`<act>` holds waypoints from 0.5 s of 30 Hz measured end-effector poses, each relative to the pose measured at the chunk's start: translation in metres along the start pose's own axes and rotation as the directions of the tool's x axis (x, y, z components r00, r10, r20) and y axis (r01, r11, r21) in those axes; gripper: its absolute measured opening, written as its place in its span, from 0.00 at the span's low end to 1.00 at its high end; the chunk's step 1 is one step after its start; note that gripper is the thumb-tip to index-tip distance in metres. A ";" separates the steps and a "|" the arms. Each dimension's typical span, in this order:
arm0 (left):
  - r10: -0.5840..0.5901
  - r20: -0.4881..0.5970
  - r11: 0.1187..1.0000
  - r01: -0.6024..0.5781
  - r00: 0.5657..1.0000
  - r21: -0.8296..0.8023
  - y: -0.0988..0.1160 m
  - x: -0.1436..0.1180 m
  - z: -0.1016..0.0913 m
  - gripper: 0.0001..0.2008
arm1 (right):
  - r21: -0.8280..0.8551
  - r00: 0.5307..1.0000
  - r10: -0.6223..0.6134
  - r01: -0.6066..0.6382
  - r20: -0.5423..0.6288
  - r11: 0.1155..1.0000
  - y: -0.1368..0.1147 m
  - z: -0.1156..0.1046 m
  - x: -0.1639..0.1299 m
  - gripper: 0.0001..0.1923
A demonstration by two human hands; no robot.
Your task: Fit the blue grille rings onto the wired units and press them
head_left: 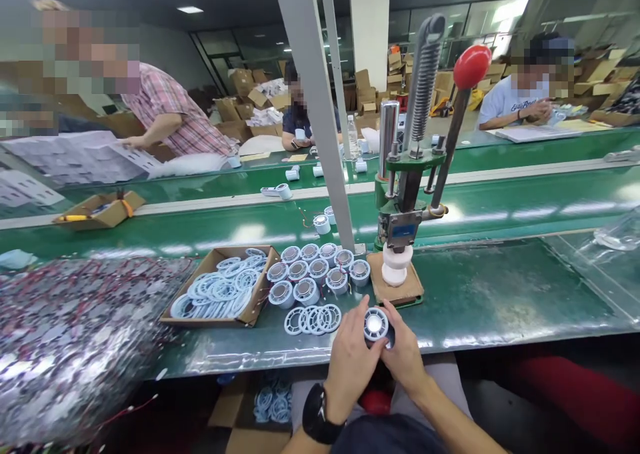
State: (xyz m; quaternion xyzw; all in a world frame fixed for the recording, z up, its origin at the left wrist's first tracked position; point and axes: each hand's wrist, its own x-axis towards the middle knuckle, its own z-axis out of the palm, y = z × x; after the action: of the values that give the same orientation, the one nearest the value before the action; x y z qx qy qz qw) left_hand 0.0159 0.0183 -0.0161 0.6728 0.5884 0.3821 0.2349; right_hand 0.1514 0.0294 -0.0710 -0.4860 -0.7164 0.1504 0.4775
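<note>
White plastic and a shiny centre: the round lamp housing (376, 325) sits between your hands — left hand (350, 361) and right hand (406, 354) both closed around its sides, equally near, at the tabletop's (500, 301) near edge. Its face points up; being round, it has no long axis across.

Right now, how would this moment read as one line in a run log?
left hand: holds round part | right hand: same part | hand press: untouched | ring box: left of hands
</note>
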 end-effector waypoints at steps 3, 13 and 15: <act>-0.045 -0.044 0.998 0.042 0.998 -0.050 0.003 -0.002 0.006 0.35 | -0.034 1.000 -0.012 0.012 -0.017 0.999 -0.005 0.000 0.002 0.37; -0.150 -0.092 0.975 0.132 0.984 -0.182 -0.006 -0.007 0.029 0.26 | -0.158 0.973 -0.210 0.224 0.095 0.962 -0.026 -0.032 0.027 0.23; -0.154 -0.080 0.971 0.136 0.985 -0.197 -0.004 0.002 0.021 0.25 | -0.168 0.949 -0.282 0.303 0.139 0.938 -0.033 -0.069 0.057 0.23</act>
State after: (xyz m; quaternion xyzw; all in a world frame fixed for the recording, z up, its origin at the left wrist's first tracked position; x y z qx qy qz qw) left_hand 0.0302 0.0232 -0.0309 0.5836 0.6071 0.4498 0.2975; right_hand 0.1863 0.0439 0.0164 -0.4073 -0.8176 0.0367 0.4052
